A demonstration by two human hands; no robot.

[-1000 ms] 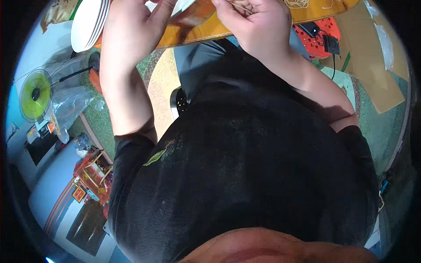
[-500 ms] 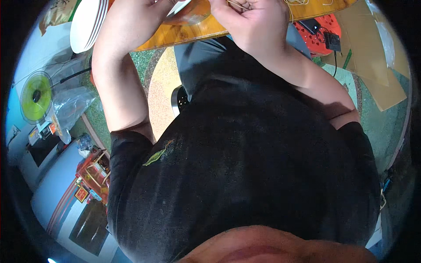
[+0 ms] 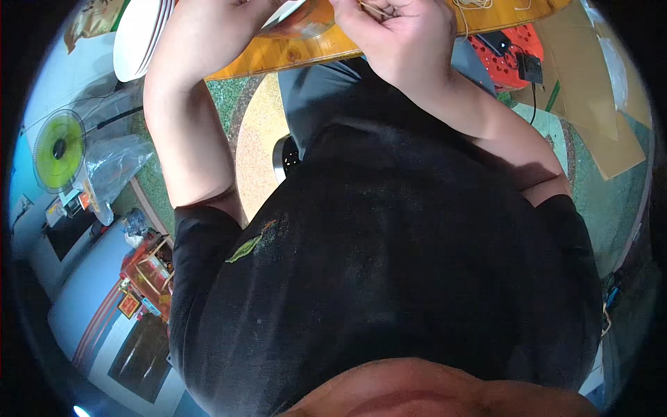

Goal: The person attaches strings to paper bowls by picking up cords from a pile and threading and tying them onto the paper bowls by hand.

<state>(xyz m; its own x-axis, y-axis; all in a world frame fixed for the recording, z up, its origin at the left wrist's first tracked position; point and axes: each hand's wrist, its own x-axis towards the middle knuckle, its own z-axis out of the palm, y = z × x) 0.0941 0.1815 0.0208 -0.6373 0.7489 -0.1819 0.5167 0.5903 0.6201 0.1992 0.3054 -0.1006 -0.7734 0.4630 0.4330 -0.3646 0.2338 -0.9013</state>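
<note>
Both hands are over the wooden table (image 3: 278, 61) at the top edge, partly cut off by the frame. My right hand (image 3: 403, 24) has its fingers curled in around thin pale strands (image 3: 373, 9). Next to the white dish (image 3: 283, 12) is my left hand (image 3: 243, 14); its fingertips lie out of the picture, so its grip is hidden. A shiny, see-through surface (image 3: 313, 28) shows on the table between the hands. More pale strands (image 3: 476, 4) lie loose on the table, right of my right hand.
Stacked white plates (image 3: 139, 42) stand beside my left forearm. Right of the table are a red patterned surface (image 3: 511, 80) with a black device and cable, and flattened cardboard (image 3: 577, 76). A green fan (image 3: 59, 149) is far left. A green leaf (image 3: 244, 249) clings to my black shirt.
The whole view has shifted very slightly. My hands stay in nearly the same place, with small movement in the right hand's fingers and strands.
</note>
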